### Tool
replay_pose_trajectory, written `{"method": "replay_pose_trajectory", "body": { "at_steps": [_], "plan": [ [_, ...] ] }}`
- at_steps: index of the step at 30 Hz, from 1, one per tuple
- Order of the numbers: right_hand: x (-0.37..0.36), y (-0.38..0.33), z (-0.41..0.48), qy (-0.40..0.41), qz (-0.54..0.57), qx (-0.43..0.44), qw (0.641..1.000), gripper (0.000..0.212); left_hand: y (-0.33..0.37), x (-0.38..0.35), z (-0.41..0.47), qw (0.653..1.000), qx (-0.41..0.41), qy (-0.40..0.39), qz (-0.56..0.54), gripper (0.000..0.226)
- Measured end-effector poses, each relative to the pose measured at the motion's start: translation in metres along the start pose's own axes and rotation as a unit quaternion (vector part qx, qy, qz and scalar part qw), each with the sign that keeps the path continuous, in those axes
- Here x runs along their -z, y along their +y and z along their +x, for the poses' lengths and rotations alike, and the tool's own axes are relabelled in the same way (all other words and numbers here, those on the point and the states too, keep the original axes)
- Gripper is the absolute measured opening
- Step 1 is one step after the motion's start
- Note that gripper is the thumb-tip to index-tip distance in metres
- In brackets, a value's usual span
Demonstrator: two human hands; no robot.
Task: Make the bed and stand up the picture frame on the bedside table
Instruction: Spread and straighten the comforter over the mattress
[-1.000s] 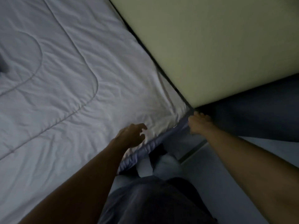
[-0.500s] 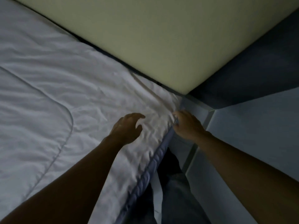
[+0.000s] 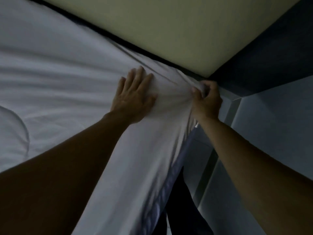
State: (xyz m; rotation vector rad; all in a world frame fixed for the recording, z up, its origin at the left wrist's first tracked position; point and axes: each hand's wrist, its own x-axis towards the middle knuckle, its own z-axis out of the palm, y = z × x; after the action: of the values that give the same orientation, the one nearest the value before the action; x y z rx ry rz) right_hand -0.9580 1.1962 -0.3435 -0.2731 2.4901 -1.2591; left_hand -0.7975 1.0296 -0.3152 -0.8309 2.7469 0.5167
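A white quilted blanket (image 3: 59, 68) covers the bed and fills the left of the head view. My left hand (image 3: 133, 97) lies flat on it, fingers spread, pressing down near the bed's corner. My right hand (image 3: 205, 99) is closed on the bunched corner of the blanket at the bed's far edge, and folds fan out from its grip. A bluish edge of the bedding (image 3: 169, 184) hangs down the bed's side below my right arm. No picture frame or bedside table is in view.
A pale yellow-green wall (image 3: 177, 28) runs along the bed's far side, with a dark gap at its foot. A dark panel (image 3: 271, 56) meets it at the corner. Pale floor (image 3: 271, 133) lies to the right, and my dark trousers (image 3: 179, 209) are beside the bed.
My left hand went from hovering with curled fingers to lying flat on the blanket. My right hand closed on the blanket's corner and pulled it taut. The view moved closer to the corner.
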Motion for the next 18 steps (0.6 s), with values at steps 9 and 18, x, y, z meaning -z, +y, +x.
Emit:
{"method": "replay_pose_trajectory", "body": {
  "at_steps": [9,18],
  "plan": [
    [0.001,0.006,-0.019,0.118,-0.029,0.100,0.988,0.038,-0.013,-0.002,0.012,0.999,0.012,0.004,0.034,0.072],
    [-0.037,0.016,-0.005,-0.144,-0.364,0.305,0.868,0.061,-0.029,-0.013,0.054,0.998,-0.001,-0.011,0.061,0.071]
  ]
}}
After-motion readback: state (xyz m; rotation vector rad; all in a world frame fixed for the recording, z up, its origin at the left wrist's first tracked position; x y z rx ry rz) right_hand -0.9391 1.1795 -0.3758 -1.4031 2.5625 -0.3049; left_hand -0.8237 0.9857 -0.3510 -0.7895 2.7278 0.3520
